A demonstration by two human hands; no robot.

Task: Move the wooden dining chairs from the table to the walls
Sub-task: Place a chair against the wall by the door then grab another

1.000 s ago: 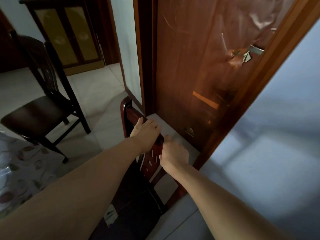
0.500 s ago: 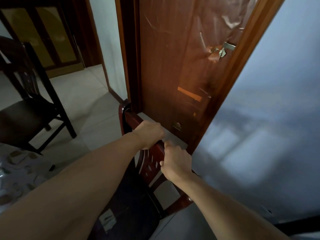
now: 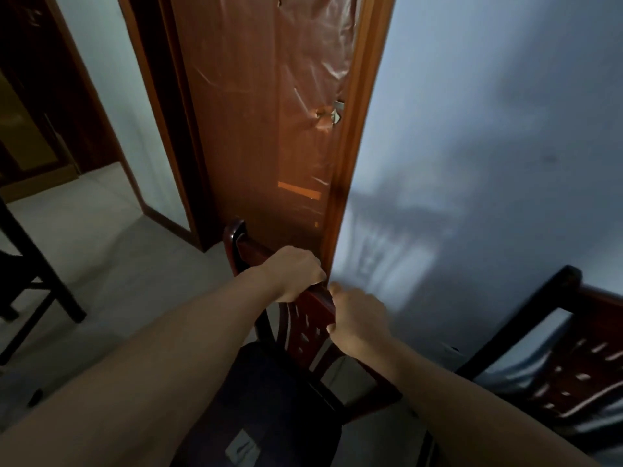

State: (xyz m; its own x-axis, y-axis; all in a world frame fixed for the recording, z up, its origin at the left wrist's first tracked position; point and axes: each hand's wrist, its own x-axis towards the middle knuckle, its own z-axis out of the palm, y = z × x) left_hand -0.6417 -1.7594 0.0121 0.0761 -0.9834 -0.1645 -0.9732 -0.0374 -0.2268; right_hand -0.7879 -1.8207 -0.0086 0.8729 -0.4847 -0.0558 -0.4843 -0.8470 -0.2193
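A dark wooden dining chair (image 3: 269,399) with a carved reddish back stands right in front of me, its back toward the wooden door (image 3: 269,129) and the door frame. My left hand (image 3: 296,273) grips the top rail of its back near the middle. My right hand (image 3: 359,323) grips the same rail lower and to the right. A second chair (image 3: 573,358) of the same kind stands against the pale wall (image 3: 488,163) at the lower right. Only legs and part of the frame of a third chair (image 3: 37,284) show at the left edge.
The door is covered in plastic film and has a handle (image 3: 328,116) at mid height. A doorway (image 3: 111,129) opens at the left of it onto pale floor tiles (image 3: 118,264). A dark cabinet (image 3: 30,136) stands far left.
The view has swung right: the door and held chair shifted toward the middle, the left chair slid nearly out of frame, and the chair by the wall came into sight. Both hands kept their grip.
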